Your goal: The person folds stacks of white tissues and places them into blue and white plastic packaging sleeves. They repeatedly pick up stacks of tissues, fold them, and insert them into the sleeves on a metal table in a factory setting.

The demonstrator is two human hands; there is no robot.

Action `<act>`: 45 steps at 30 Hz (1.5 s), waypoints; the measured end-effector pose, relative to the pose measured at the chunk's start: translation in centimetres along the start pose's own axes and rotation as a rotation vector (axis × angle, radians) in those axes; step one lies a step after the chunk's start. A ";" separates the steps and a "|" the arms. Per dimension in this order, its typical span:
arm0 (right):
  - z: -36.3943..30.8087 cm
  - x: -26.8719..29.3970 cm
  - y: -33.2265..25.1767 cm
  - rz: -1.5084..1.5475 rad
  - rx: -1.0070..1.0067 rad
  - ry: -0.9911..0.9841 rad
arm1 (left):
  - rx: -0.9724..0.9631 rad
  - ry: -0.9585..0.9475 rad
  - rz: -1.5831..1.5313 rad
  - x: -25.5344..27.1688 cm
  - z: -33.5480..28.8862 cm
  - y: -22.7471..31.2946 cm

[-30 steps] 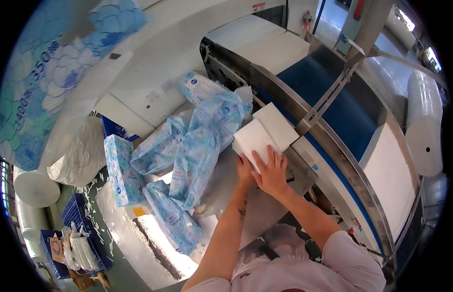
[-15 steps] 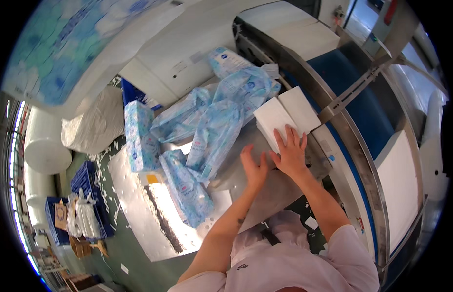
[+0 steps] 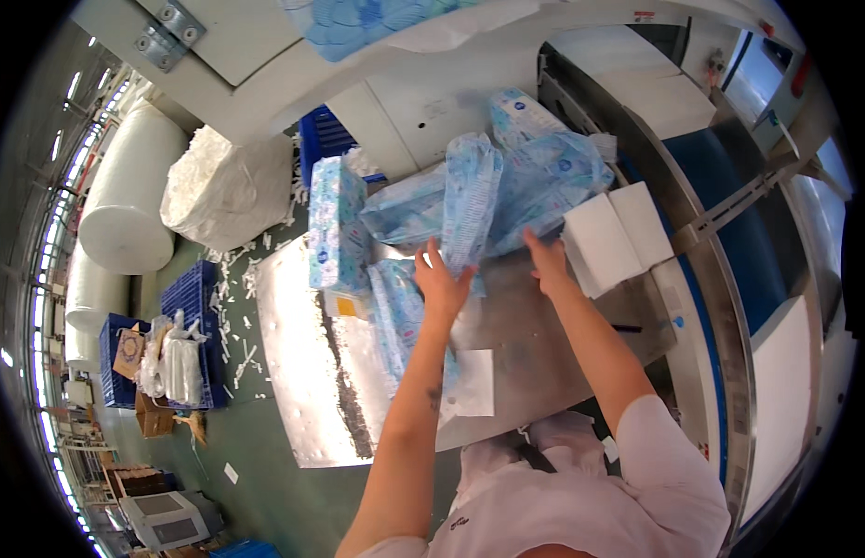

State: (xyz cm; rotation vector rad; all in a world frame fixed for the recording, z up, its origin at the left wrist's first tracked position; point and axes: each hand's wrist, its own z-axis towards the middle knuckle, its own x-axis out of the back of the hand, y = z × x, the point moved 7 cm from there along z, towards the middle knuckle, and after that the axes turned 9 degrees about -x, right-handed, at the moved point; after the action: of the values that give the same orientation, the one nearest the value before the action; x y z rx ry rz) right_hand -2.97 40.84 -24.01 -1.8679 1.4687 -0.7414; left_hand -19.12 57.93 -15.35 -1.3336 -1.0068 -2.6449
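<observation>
My left hand [image 3: 440, 286] has its thumb and fingers around the lower end of a blue printed plastic bag [image 3: 472, 195], which stands up away from me. Under that wrist lies another blue printed bag [image 3: 395, 312], partly hidden by my arm. More crumpled bags [image 3: 544, 191] are spread behind. To the right, my right hand [image 3: 551, 265] is open, its fingers apart, between the bags and two white blocks of paper tissue [image 3: 600, 244]. Nothing is seen in that hand. All this rests on a metal table [image 3: 525, 344].
Filled blue packs [image 3: 338, 223] [image 3: 524, 116] stand at the table's left and back. A conveyor with a blue belt [image 3: 730, 195] runs along the right. A white machine housing [image 3: 414, 121] borders the back. Blue crates [image 3: 191, 298] and a large white sack [image 3: 230, 191] sit on the floor at left.
My right hand has come off the white tissue blocks and moved left. My left hand has reached the bags, and one bag has swung more upright. The view has shifted.
</observation>
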 end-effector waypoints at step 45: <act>-49.1 32.0 27.9 -0.558 0.267 0.899 | -0.026 -0.463 0.929 3.3 9.9 -33.0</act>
State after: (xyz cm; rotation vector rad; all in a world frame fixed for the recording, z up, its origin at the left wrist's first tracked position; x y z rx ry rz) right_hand -50.47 -2.03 -12.89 -1.8105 1.1880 -2.1343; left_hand -23.58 90.35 -26.47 -1.8541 -0.2144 -1.6973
